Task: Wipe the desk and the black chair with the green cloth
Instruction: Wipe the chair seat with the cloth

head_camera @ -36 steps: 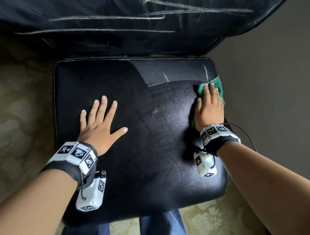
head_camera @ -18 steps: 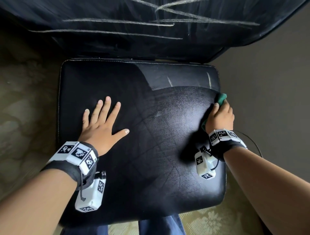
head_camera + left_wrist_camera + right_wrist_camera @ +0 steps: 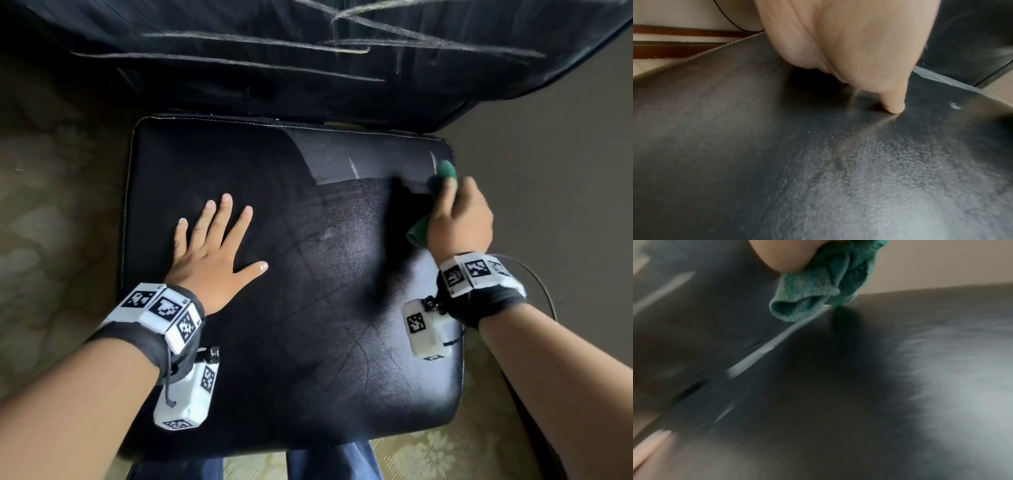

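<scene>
Two hands noted at the black chair (image 3: 308, 359) seat. Left hand (image 3: 212, 263): flat, palm down, fingers spread, left of centre. Right hand (image 3: 460, 222): farther, at the right edge, fingers curled round the bunched green cloth (image 3: 447, 170). Right wrist view alone shows the cloth's rolled fold below the palm.

Right hand (image 3: 459, 219) flat atop the green cloth (image 3: 447, 170) a second ago; now a fist around the bunched cloth
</scene>
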Available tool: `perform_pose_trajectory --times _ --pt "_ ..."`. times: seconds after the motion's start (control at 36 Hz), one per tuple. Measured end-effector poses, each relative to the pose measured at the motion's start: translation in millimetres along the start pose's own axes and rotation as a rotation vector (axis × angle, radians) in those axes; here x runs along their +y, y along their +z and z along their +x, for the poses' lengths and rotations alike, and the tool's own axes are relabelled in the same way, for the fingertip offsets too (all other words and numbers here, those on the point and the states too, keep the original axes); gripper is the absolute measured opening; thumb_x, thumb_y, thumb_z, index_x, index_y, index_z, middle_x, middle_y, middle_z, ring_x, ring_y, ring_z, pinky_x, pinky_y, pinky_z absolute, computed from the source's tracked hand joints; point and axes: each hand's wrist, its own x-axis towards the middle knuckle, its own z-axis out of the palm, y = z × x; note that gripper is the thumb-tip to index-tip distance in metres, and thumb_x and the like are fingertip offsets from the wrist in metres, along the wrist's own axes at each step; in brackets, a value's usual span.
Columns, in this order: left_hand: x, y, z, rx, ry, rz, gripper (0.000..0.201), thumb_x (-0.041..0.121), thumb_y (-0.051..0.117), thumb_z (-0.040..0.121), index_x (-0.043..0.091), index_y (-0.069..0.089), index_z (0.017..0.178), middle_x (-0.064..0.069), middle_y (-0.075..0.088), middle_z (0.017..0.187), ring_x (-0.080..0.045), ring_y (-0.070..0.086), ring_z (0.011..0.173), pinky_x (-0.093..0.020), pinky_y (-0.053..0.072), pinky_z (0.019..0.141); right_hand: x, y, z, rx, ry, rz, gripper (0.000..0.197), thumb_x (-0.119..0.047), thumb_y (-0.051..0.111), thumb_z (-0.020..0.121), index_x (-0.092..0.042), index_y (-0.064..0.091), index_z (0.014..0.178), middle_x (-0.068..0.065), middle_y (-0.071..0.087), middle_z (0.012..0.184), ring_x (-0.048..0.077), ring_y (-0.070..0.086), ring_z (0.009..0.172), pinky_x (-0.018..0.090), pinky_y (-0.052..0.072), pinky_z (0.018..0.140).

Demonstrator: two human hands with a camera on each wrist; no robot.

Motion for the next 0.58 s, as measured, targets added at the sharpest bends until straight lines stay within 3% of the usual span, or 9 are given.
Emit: perform_pose_trajectory --times 0.08,0.17,0.25,0.33,0.42,0.47,0.58 --pt "0.9 -0.9 -0.6 -0.005 -0.001 0.005 0.077 0.069 0.022 0.088 0.043 -0.038 0.129 0.015 -0.051 0.135 -0.011 -0.037 0.136 -0.043 -0.019 0.113 -34.2 9.5 -17.3 -0.049 -0.297 -0.002 0.026 -0.034 0.034 0.099 -0.016 0.044 0.084 0.006 0.052 0.086 0.030 0.050 0.086 0.033 0.032 0.067" --pt "1.7 -1.0 -1.1 -0.001 0.002 0.005 0.077 0.069 0.023 0.089 0.042 -0.036 0.131 0.014 -0.050 0.136 -0.011 -0.036 0.137 -0.043 -0.019 0.113 -64.8 25.6 -40.5 -0.087 -0.556 0.014 0.032 -0.033 0.039 0.096 -0.010 0.061 0.103 0.011 0.058 0.090 0.032 0.052 0.081 0.039 0.040 0.068" --pt "1.4 0.3 0.2 0.008 -0.001 0.008 0.080 0.070 0.023 0.088 0.039 -0.031 0.139 0.014 -0.050 0.136 -0.011 -0.035 0.137 -0.043 -0.017 0.114 -88.8 44.2 -67.0 -0.168 -0.738 0.043 0.035 -0.031 0.044 0.093 -0.012 0.063 0.115 0.010 0.062 0.097 0.032 0.055 0.080 0.039 0.045 0.068" --pt "3.3 0.2 1.7 -0.002 -0.015 0.022 0.082 0.069 0.024 0.088 0.033 -0.018 0.148 0.013 -0.050 0.134 -0.012 -0.034 0.138 -0.044 -0.016 0.115 -101.9 63.5 -94.5 -0.320 -0.855 0.024 0.044 -0.034 0.041 0.090 -0.016 0.060 0.126 0.006 0.062 0.116 0.028 0.056 0.095 0.038 0.045 0.075" --pt "6.1 -0.2 2.6 -0.009 -0.043 0.084 0.076 0.061 0.029 0.091 0.024 0.002 0.153 0.009 -0.049 0.135 -0.014 -0.032 0.139 -0.045 -0.014 0.116 -97.3 82.7 -113.8 -0.488 -0.953 -0.050 0.050 -0.034 0.035 0.091 -0.019 0.050 0.137 0.006 0.048 0.142 0.026 0.049 0.123 0.039 0.032 0.096" --pt "6.6 -0.4 2.7 -0.006 -0.048 0.098 0.074 0.060 0.031 0.092 0.022 0.013 0.152 0.009 -0.049 0.135 -0.015 -0.032 0.139 -0.045 -0.014 0.115 -89.3 89.5 -116.1 -0.522 -0.972 -0.080 0.052 -0.031 0.033 0.092 -0.018 0.045 0.141 0.007 0.040 0.148 0.028 0.043 0.131 0.039 0.028 0.105" --pt "4.8 -0.3 1.7 0.006 -0.030 0.035 0.081 0.070 0.022 0.086 0.037 -0.026 0.142 0.013 -0.050 0.135 -0.012 -0.031 0.139 -0.044 -0.014 0.116 -80.6 91.1 -108.3 -0.478 -1.002 -0.095 0.051 -0.030 0.033 0.091 -0.015 0.052 0.136 0.009 0.049 0.142 0.028 0.048 0.129 0.041 0.039 0.104"
